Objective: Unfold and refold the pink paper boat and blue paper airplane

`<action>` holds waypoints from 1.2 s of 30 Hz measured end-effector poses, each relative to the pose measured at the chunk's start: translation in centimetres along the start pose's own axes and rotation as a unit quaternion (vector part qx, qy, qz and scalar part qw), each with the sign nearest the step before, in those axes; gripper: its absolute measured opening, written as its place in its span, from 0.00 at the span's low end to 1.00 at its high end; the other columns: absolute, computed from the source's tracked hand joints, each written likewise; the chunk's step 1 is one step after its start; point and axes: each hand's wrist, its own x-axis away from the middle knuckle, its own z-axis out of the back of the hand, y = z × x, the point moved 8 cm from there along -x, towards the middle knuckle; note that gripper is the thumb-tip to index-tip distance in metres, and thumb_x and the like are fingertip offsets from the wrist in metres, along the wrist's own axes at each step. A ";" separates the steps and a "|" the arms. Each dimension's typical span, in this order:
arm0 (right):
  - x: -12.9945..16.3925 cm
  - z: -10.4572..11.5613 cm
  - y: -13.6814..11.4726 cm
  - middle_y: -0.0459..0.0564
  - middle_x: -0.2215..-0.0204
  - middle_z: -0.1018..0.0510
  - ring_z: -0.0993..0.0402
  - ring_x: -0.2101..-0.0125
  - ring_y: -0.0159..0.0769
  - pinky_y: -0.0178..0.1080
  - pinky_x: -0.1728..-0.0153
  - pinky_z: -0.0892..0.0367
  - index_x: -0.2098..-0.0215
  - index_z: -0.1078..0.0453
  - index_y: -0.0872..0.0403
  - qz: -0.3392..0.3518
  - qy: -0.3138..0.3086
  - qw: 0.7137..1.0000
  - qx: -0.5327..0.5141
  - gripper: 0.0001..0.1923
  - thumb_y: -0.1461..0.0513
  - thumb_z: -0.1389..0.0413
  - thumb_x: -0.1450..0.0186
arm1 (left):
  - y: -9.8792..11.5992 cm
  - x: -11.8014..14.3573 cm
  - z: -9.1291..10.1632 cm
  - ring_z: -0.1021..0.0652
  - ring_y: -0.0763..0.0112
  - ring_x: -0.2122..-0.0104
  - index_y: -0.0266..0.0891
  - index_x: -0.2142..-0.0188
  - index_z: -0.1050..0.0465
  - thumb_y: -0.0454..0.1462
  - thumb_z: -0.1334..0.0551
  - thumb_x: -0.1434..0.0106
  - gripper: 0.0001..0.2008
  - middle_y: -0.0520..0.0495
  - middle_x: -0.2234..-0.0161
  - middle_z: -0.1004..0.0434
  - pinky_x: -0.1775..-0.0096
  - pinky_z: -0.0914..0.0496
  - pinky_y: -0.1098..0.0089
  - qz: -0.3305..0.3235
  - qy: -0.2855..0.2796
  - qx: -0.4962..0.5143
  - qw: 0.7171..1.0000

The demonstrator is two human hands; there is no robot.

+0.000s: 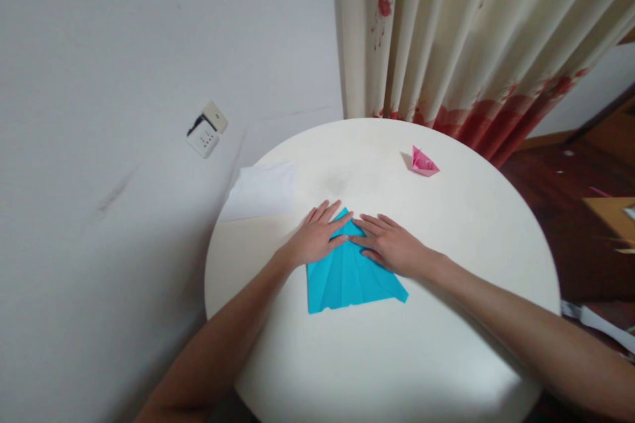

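Observation:
A folded sheet of blue paper lies on the round white table, narrow at the far end and wide toward me. Creases run down its length, and its near edge looks slightly ragged. On the paper's left slanting edge rests my left hand, fingers spread and palm down. From the other side, my right hand lies flat across the right slanting edge, its fingers stretched out. The fingertips of both hands come close together near the paper's narrow tip and partly cover it.
A pink folded paper boat sits at the far right of the white table. White paper lies at the left rim, near the wall with its sockets. Behind the table hangs a flowered curtain.

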 end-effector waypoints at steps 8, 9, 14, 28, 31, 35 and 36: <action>0.1 0.0 0.0 0.58 0.31 0.42 0.49 0.32 0.54 0.61 0.36 0.47 0.34 0.37 0.46 -0.001 -0.001 1.000 -0.003 0.24 0.57 0.52 0.26 | 0.1 -0.2 0.1 0.54 0.49 0.29 0.46 0.29 0.52 0.51 0.50 0.27 0.31 0.45 0.27 0.57 0.33 0.51 0.47 0.020 0.010 0.022 1.000; 0.1 0.0 0.0 0.58 0.31 0.42 0.49 0.32 0.54 0.61 0.36 0.47 0.33 0.37 0.46 -0.001 -0.001 1.000 -0.004 0.24 0.57 0.52 0.26 | 0.1 -0.2 0.1 0.54 0.49 0.29 0.46 0.29 0.52 0.51 0.50 0.27 0.31 0.44 0.27 0.56 0.33 0.51 0.46 0.020 0.014 0.025 0.999; 0.0 0.0 0.0 0.58 0.31 0.42 0.49 0.31 0.53 0.61 0.36 0.48 0.33 0.38 0.47 -0.003 -0.005 1.000 -0.007 0.24 0.57 0.52 0.26 | 0.0 -0.3 0.0 0.52 0.50 0.29 0.47 0.30 0.49 0.50 0.49 0.28 0.30 0.44 0.28 0.53 0.34 0.50 0.47 0.018 0.040 0.027 0.999; 0.0 0.1 0.1 0.58 0.31 0.42 0.48 0.32 0.54 0.61 0.36 0.47 0.34 0.36 0.47 -0.007 -0.009 1.000 -0.009 0.23 0.56 0.52 0.26 | -0.7 -1.0 0.6 0.40 0.53 0.33 0.50 0.38 0.31 0.46 0.42 0.30 0.22 0.45 0.33 0.39 0.35 0.43 0.51 0.016 0.113 0.047 0.992; 0.0 0.2 0.0 0.58 0.31 0.42 0.49 0.32 0.53 0.61 0.36 0.48 0.34 0.36 0.47 -0.006 -0.010 1.000 -0.009 0.23 0.56 0.52 0.26 | -0.7 -1.1 0.6 0.40 0.52 0.33 0.49 0.38 0.31 0.46 0.41 0.30 0.22 0.45 0.33 0.39 0.35 0.43 0.51 0.020 0.113 0.050 0.992; 0.0 0.2 0.0 0.57 0.31 0.42 0.49 0.32 0.53 0.61 0.36 0.48 0.34 0.37 0.47 -0.006 -0.005 1.000 -0.010 0.23 0.56 0.52 0.26 | -0.5 -1.0 1.1 0.37 0.54 0.36 0.46 0.37 0.34 0.44 0.39 0.32 0.25 0.43 0.36 0.36 0.36 0.41 0.54 0.032 0.132 0.069 0.988; 0.0 0.2 0.0 0.57 0.31 0.42 0.49 0.32 0.53 0.61 0.36 0.48 0.34 0.37 0.47 -0.007 -0.005 1.000 -0.011 0.23 0.56 0.52 0.26 | -0.5 -1.0 1.4 0.35 0.55 0.38 0.45 0.36 0.35 0.44 0.38 0.33 0.26 0.42 0.39 0.35 0.37 0.39 0.54 0.041 0.143 0.075 0.986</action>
